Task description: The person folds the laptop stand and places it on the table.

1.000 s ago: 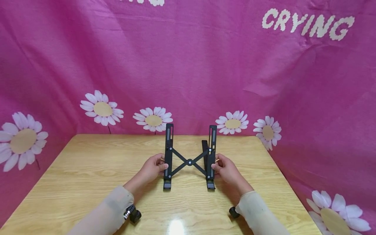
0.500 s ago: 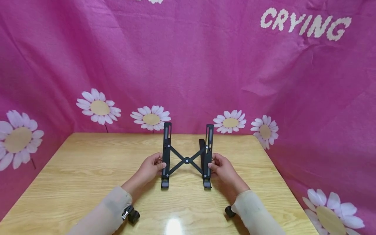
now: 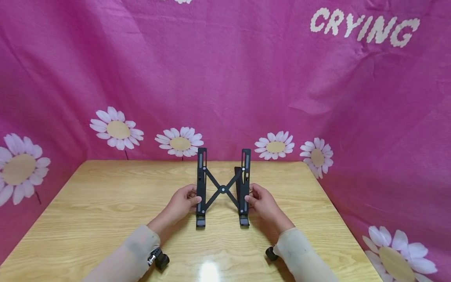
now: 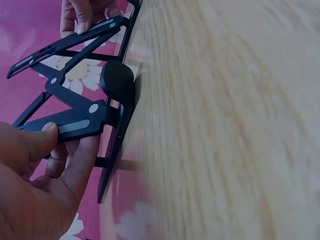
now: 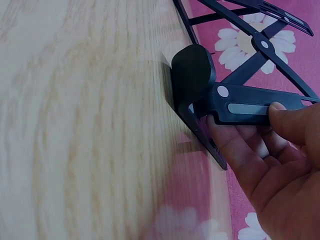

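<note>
On the middle of the table [image 3: 105, 203], pale wood with long wavy grain, we have the stand [image 3: 222, 189], black and slim, all straight bars and sharp angles. Two rails [image 3: 201, 188] run side by side, far ends raised, slotted toward the top. Between them go the crossbars [image 3: 213, 178], a crisp X meeting at a round hub with a pale rivet.

And look at the grip! Left hand [image 3: 180, 201] pinches the left rail, thumb pressed on the upper face and fingers curled beneath. Right hand [image 3: 265, 203] does the same across the way, clamped on the right rail. So the hands sit apart, with the X between them.

Down at the near ends, smooth rounded paddles [image 5: 194, 72] curl up; matte grey strips [image 5: 247, 109] are set flush into the rails. Below, thin base bars [image 4: 106, 182] lie along the wood.

Beige sleeves [image 3: 304, 252] cover both forearms, each with a stubby black camera [image 3: 162, 260] at the cuff. Behind it all hangs creased magenta cloth [image 3: 229, 78], printed with white daisies [image 3: 180, 143] and, upper right, bumpy cream letters [image 3: 366, 27] spelling CRYING.
</note>
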Demonstrator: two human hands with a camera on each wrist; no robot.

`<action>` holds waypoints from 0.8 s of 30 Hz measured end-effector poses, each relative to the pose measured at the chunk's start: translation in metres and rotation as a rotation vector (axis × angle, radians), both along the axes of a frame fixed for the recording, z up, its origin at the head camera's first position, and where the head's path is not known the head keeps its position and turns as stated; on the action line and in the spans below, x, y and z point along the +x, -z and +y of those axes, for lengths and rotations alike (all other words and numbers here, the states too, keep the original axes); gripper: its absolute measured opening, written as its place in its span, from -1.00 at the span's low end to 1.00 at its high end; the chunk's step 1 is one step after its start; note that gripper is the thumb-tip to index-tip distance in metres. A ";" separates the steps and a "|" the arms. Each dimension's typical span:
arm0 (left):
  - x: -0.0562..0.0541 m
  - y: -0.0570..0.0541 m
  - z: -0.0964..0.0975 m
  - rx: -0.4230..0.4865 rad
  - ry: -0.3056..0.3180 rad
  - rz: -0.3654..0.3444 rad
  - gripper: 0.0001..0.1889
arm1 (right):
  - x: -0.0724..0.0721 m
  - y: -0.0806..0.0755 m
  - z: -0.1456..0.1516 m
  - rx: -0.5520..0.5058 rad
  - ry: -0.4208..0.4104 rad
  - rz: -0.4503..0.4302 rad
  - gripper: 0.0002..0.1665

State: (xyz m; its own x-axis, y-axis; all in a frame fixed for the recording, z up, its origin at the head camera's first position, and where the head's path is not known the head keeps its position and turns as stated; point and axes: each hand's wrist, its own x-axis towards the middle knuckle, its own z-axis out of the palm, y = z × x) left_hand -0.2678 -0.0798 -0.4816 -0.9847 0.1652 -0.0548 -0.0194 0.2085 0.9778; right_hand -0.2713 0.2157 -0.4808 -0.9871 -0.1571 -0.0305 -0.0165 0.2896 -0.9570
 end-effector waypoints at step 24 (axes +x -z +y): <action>0.002 -0.006 0.003 -0.074 0.019 0.013 -0.91 | 0.001 -0.001 -0.003 -0.010 0.036 -0.002 -0.82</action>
State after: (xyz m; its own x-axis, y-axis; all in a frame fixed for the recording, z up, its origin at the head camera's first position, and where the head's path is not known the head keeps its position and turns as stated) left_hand -0.2654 -0.0768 -0.4754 -0.9822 0.1797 -0.0545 -0.0020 0.2803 0.9599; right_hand -0.2699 0.2126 -0.4798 -0.9920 -0.1221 -0.0310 -0.0045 0.2804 -0.9599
